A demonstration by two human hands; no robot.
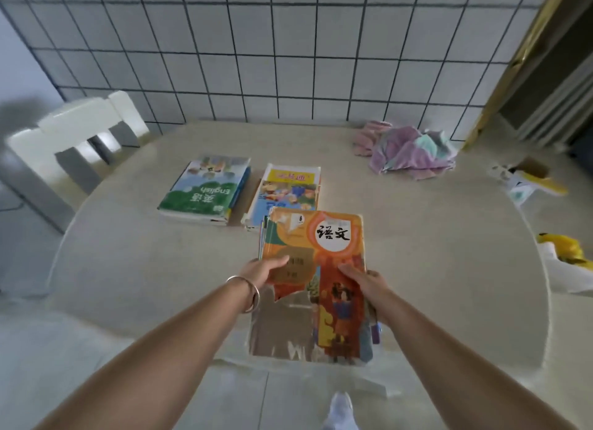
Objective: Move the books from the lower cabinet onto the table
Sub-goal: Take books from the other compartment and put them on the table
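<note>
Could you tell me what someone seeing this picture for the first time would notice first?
Most striking is the orange book with a torn cover, held over the table's near edge by the left hand and right hand. Beyond it, two book piles lie on the table: a green English book and a yellow-topped book.

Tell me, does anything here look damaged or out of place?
Yes. The orange book held in both hands has a torn cover: a ragged piece is missing from its lower left, baring the page beneath. A crumpled cloth also lies bunched at the table's far edge.
</note>
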